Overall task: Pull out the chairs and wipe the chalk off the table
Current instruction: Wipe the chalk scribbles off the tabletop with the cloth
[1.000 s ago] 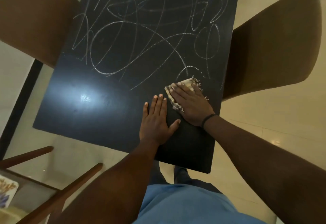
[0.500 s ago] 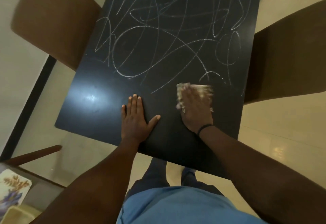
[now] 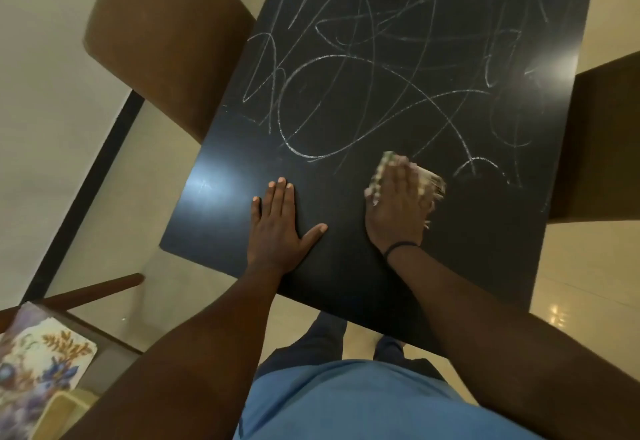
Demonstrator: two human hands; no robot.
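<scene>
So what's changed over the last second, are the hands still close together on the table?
No. The left hand has slid left, away from the right hand, so a gap of bare table now lies between them. The right hand has swept the cloth a little across the near edge of the chalk marks. Unchanged: left palm flat, right hand pressing the cloth, most scribbles unwiped, both chairs beside the table.

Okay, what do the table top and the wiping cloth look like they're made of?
The table top looks like a smooth, semi-glossy black board, perhaps laminate: it mirrors the lights. The cloth under the right hand looks like pale woven fabric with frayed edges; blur hides more.
</scene>
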